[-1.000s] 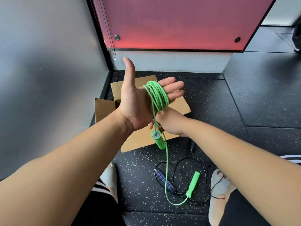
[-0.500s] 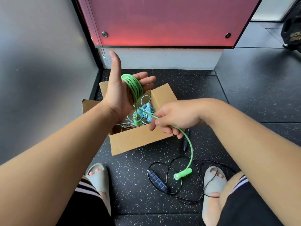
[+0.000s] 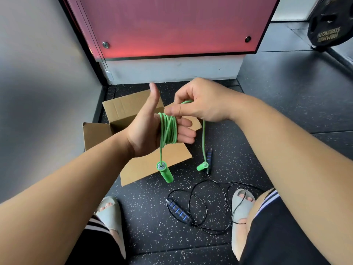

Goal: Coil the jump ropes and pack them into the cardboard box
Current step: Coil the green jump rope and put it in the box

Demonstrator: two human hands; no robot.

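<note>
While aloft — green rope (image 3: 168, 131) between hands (image 3: 145, 134) (image 3: 200, 104)

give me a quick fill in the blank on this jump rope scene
The green jump rope is wound round the left hand, whose ____ points up.
The right hand pinches the same rope; its two ____ dangle.
The black jump rope lies uncoiled on the ____.
Its handles have ____ bands.
Missing: thumb; handles; floor; blue.
</note>
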